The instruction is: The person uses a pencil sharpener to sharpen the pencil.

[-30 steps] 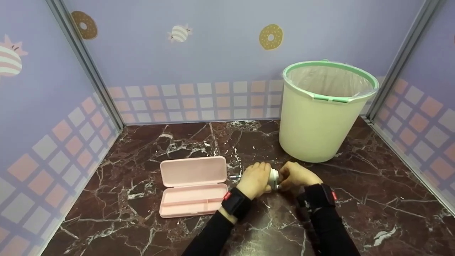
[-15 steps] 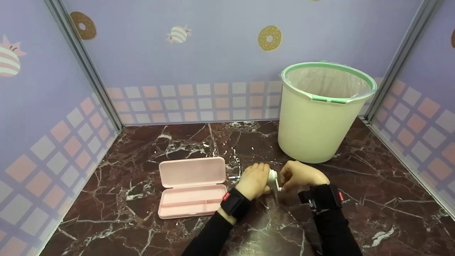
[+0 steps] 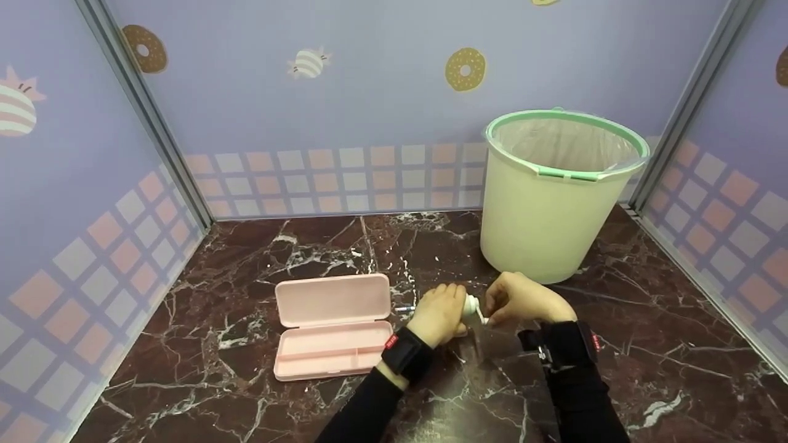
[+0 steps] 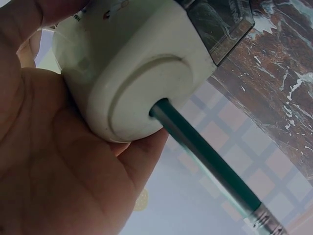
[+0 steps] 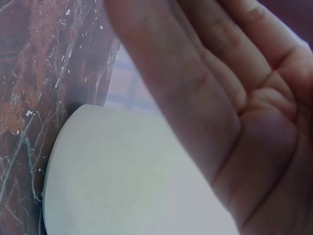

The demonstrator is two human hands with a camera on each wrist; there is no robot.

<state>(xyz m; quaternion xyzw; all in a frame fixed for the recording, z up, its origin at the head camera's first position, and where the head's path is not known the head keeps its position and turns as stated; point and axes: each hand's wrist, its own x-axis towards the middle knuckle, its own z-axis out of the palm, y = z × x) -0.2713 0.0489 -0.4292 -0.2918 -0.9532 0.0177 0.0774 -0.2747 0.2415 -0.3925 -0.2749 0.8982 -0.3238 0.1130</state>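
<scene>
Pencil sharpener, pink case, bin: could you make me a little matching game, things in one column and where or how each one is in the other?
Things:
1. pencil sharpener
2. pencil
3. pencil case
4. waste bin

States:
A. lies open on the marble table
B. stands at the back right, lined with a clear bag
C. stuck into a round hole
D. held in the left hand, with the right hand at its crank

Pairs: 1-D, 2-C, 3-A, 4-B

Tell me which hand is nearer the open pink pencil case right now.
Left. The left hand grips the white pencil sharpener just right of the pink pencil case, not touching it. The right hand is farther right, at the sharpener's crank side.
</scene>
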